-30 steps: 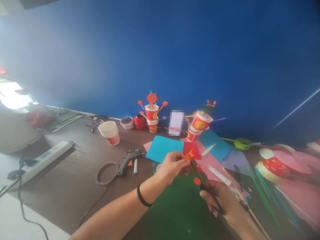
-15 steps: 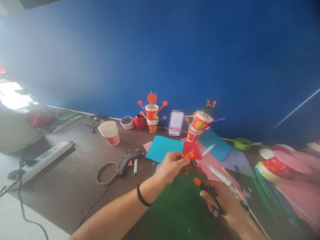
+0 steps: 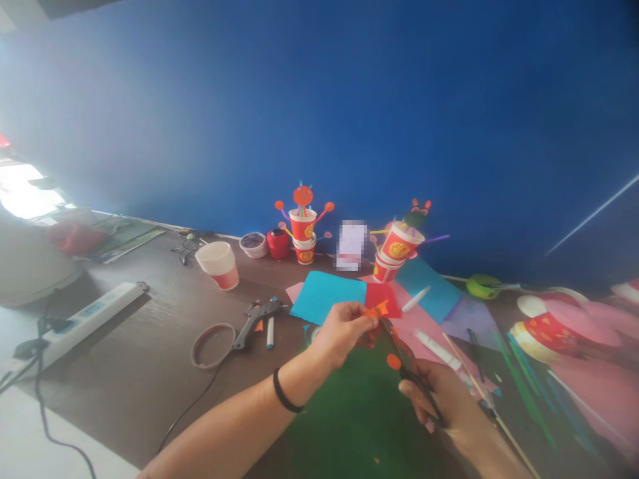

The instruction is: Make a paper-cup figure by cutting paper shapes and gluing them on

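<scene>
The left hand (image 3: 344,332) is pinching the orange paper (image 3: 381,309) with narrowed fingers, above the green sheet (image 3: 349,406). The right hand (image 3: 444,392) is gripping the scissors (image 3: 395,344), their blades pointing at the paper's lower edge. Trimming is apparently underway. A further cut is calling for a steady pinch and fingertips clear of the blades.

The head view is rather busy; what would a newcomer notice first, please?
Probably the orange-headed cup figure and the dark-headed one to its right, both before the blue wall. Then, nearer, the left hand, pinching orange paper beside the scissors in the right hand.
</scene>
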The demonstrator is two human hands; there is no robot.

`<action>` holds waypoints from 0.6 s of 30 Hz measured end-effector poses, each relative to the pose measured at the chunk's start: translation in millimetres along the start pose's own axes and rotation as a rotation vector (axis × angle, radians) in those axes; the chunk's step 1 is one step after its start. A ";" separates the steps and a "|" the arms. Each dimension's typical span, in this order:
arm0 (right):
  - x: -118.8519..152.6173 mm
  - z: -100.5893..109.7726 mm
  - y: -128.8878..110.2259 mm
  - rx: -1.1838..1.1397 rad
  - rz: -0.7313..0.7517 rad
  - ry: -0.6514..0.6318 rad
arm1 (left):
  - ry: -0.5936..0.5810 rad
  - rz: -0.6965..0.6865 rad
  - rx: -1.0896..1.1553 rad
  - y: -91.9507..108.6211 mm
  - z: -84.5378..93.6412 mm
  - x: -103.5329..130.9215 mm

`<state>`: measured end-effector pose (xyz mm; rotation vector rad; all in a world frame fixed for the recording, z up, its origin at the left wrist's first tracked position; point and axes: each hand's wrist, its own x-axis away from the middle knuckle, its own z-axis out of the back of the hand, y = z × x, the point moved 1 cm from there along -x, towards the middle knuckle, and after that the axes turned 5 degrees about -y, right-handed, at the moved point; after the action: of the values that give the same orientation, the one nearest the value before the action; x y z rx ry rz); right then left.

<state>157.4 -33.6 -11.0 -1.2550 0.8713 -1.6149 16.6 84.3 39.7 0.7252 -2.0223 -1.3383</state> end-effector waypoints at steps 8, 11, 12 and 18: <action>0.5 0.1 -2.5 0.010 -0.026 -0.020 | 0.014 -0.019 0.010 1.0 -0.8 0.1; 2.0 -0.2 -6.6 0.000 -0.028 -0.018 | 0.019 -0.020 0.009 2.3 -1.0 0.7; 2.0 -0.3 -7.4 -0.005 -0.029 -0.015 | 0.022 -0.019 0.008 2.8 -1.0 1.0; -0.9 -1.2 -5.0 -0.020 -0.035 -0.025 | 0.026 -0.021 0.010 3.7 -0.8 1.2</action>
<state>155.2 -31.0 -7.1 -1.3080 0.8566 -1.6185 16.0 84.2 43.6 0.7669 -2.0076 -1.3249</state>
